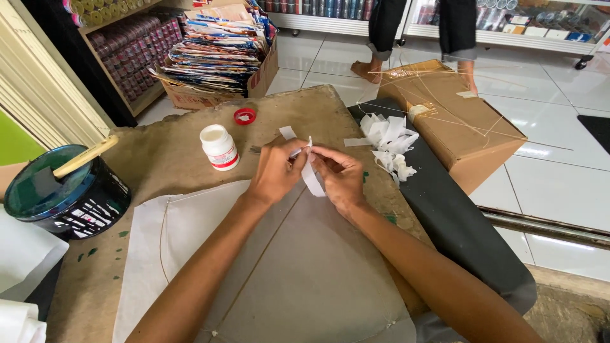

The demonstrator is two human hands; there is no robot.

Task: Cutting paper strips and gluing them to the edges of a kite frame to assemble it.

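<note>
One white paper strip (311, 173) sits mid-table, pinched by both the left hand (274, 170) and right hand (340, 178). Left: one white glue bottle (219, 147), one red cap (244, 116), one dark tub (63, 194). Right: one heap of strips (387, 143), one cardboard box (460, 121).

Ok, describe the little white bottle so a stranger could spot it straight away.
Start at the brown padded work surface and look just beyond the left hand. The white bottle stands upright there, uncapped, with a red band near its base. Its red cap lies apart behind it; the dark tub to the left is far bigger.
</note>
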